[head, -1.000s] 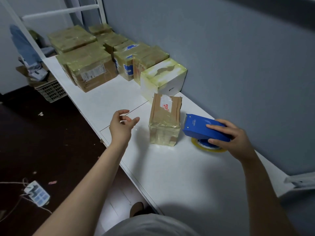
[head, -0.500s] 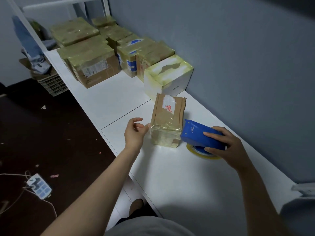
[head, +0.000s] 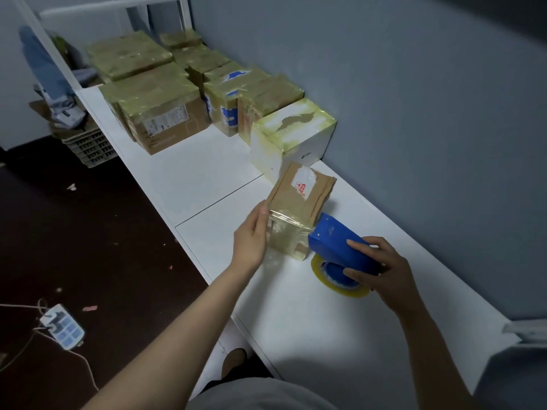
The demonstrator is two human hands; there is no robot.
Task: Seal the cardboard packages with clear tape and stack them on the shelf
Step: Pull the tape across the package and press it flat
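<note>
The small cardboard package (head: 299, 214) stands on the white shelf (head: 207, 179) right in front of me, its near end glossy with yellowish clear tape and its top bare, creased brown card with a torn white label. My left hand (head: 251, 241) lies flat against its 9 o'clock side, fingers straight. My right hand (head: 381, 270) is curled round the blue plastic tape dispenser (head: 340, 247) at 4 o'clock; its nose seems to touch the package. Taped packages (head: 165, 113) crowd 11 o'clock, with bare shelf between.
</note>
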